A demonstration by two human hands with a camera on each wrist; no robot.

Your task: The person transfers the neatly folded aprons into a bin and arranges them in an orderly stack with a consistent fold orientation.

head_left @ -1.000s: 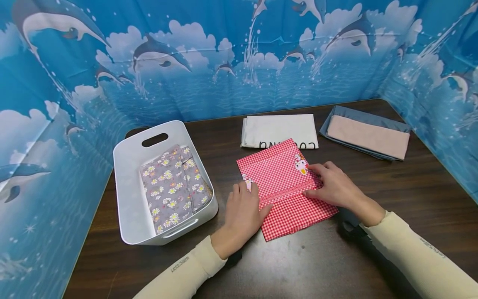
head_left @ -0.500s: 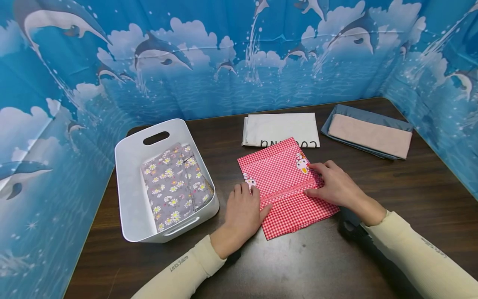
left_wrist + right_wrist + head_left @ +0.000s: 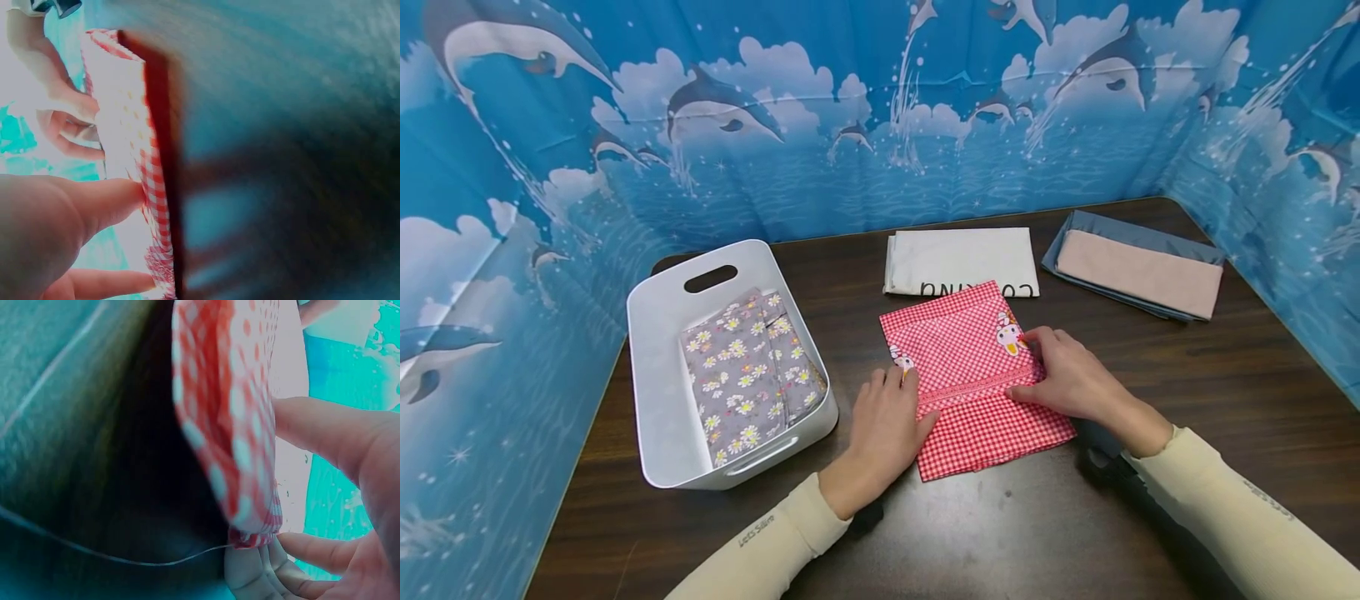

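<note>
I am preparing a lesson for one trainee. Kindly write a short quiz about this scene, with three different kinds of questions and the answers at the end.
1. True or false: the left hand and the right hand both touch the red checked cloth.

2. Multiple choice: what lies inside the white bin?
A) a white lettered cloth
B) a daisy-print cloth
C) a rolled towel

3. Short answer: in the head view, which two colours show on the folded fabric farthest to the right?

Key:
1. True.
2. B.
3. Pale pink and blue-grey.
</note>
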